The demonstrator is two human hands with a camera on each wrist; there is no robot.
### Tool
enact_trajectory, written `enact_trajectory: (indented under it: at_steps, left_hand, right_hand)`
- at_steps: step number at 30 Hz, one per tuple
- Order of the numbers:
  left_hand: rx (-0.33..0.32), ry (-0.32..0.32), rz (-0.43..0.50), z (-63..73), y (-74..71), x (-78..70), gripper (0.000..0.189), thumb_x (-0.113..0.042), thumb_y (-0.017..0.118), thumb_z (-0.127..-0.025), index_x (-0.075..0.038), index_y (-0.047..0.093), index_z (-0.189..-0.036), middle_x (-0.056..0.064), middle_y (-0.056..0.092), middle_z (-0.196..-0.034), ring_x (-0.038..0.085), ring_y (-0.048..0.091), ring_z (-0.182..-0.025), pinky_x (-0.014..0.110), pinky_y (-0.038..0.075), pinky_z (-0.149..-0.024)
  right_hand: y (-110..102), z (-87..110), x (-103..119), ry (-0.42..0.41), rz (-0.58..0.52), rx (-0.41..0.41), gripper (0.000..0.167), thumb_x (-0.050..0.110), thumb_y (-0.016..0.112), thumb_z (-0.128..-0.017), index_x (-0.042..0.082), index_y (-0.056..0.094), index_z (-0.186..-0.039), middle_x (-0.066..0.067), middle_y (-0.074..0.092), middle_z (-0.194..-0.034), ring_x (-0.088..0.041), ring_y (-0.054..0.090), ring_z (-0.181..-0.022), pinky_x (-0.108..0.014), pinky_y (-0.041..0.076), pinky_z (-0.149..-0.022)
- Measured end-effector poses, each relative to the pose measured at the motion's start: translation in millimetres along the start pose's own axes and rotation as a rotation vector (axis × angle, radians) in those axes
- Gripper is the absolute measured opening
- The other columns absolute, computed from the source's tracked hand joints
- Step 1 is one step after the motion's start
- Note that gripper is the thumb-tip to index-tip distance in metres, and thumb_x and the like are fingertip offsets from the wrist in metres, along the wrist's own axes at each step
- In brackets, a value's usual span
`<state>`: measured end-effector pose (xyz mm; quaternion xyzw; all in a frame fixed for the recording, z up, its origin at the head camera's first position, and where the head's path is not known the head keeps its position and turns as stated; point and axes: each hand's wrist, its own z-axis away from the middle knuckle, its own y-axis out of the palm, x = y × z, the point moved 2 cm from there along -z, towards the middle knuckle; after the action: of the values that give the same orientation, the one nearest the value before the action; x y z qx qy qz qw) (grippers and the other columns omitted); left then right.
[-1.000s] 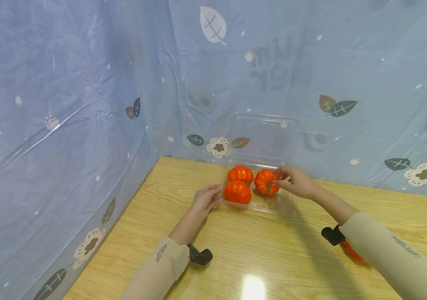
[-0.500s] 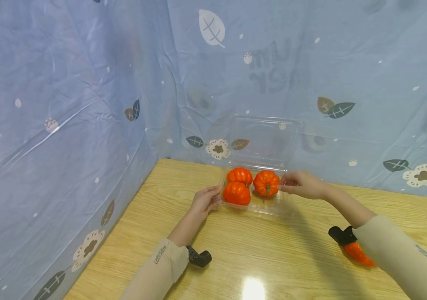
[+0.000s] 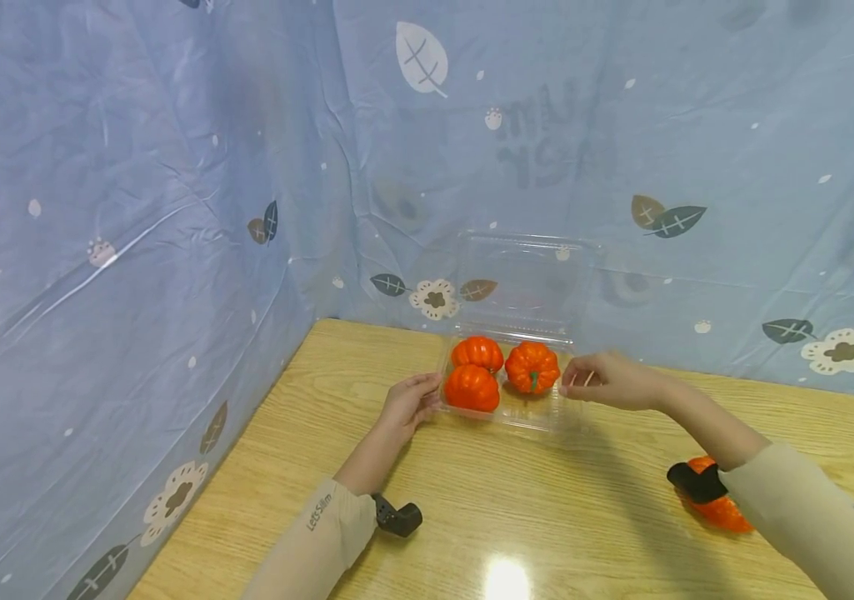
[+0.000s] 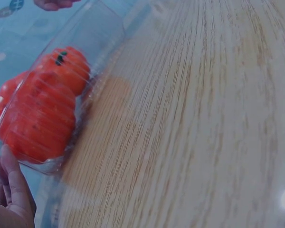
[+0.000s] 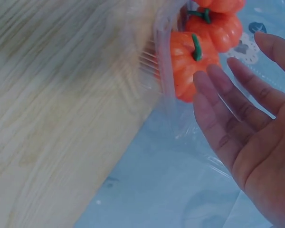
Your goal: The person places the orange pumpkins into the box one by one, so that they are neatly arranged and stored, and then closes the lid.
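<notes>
A clear plastic clamshell box (image 3: 527, 425) stands at the back of the table, its lid (image 3: 520, 279) raised against the cloth. Inside are orange toy pumpkins: one (image 3: 476, 353) at the back left, one (image 3: 471, 389) in front of it, and one (image 3: 532, 368) with a green stem on the right. My left hand (image 3: 406, 405) pinches the box's left edge between thumb and fingers, as the left wrist view shows. Beside the right edge hovers my right hand (image 3: 610, 381), fingers loosely bent and holding nothing. Whether its fingertips touch the rim cannot be told.
Another orange pumpkin (image 3: 725, 514) lies on the wooden table (image 3: 546, 517) at right, partly hidden by the right wrist's black camera mount (image 3: 699, 482) and sleeve. Blue patterned cloth (image 3: 194, 250) hangs behind and along the table's left side.
My right hand has let go of the right-hand pumpkin and drawn back to the right, beyond the box edge. The left hand stays at the box. More of the outlying pumpkin shows.
</notes>
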<state>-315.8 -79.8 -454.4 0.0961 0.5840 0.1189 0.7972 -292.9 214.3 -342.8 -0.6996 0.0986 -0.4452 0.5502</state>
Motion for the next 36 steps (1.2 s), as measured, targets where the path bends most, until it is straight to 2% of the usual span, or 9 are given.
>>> enact_trajectory:
  at_steps: [6, 17, 23, 28, 36]
  left_hand:
    - [0.001, 0.000, 0.005, -0.4, 0.6, 0.9, 0.029, -0.012, 0.063, -0.088, 0.004, 0.059, -0.112, -0.002, 0.060, -0.073, 0.007, 0.058, -0.061, 0.016, 0.052, -0.055]
    - [0.017, -0.008, 0.005, 1.1, 0.6, -0.1, 0.032, -0.012, 0.063, -0.088, 0.004, 0.058, -0.115, -0.002, 0.059, -0.074, 0.007, 0.057, -0.061, 0.016, 0.053, -0.057]
    - [0.015, -0.003, -0.001, 0.3, -0.1, 0.2, 0.032, -0.012, 0.063, -0.088, 0.004, 0.058, -0.115, -0.002, 0.060, -0.075, 0.007, 0.057, -0.061, 0.016, 0.053, -0.058]
    - [0.008, 0.002, 0.000, 0.6, -0.7, 0.3, 0.032, -0.012, 0.063, -0.088, 0.004, 0.058, -0.115, -0.003, 0.059, -0.075, 0.007, 0.057, -0.061, 0.016, 0.052, -0.058]
    - [0.010, 0.006, -0.005, -0.7, -1.0, 0.7, 0.034, -0.013, 0.064, -0.088, 0.004, 0.057, -0.116, -0.002, 0.059, -0.074, 0.008, 0.058, -0.063, 0.016, 0.053, -0.059]
  right_hand:
    - [2, 8.3, 1, 0.017, 0.052, -0.030, 0.014, 0.023, 0.059, -0.090, 0.010, 0.064, -0.093, 0.005, 0.066, -0.085, -0.009, 0.061, -0.078, -0.023, 0.050, -0.066]
    - [5, 30.8, -6, 0.029, 0.035, -0.059, 0.014, 0.025, 0.059, -0.091, 0.012, 0.062, -0.095, 0.009, 0.063, -0.085, -0.005, 0.059, -0.078, -0.024, 0.052, -0.066]
    - [7, 47.3, -9, 0.058, 0.001, -0.074, 0.012, 0.025, 0.060, -0.091, 0.014, 0.061, -0.095, 0.007, 0.061, -0.087, -0.005, 0.057, -0.081, -0.022, 0.052, -0.062]
    - [10, 59.7, -14, 0.058, 0.017, -0.101, 0.012, 0.024, 0.061, -0.090, 0.014, 0.061, -0.095, 0.008, 0.061, -0.090, -0.003, 0.056, -0.081, -0.021, 0.052, -0.060]
    - [13, 80.1, -22, 0.079, 0.076, -0.201, 0.010, 0.021, 0.062, -0.089, 0.014, 0.061, -0.096, 0.007, 0.060, -0.092, -0.001, 0.055, -0.082, -0.021, 0.052, -0.061]
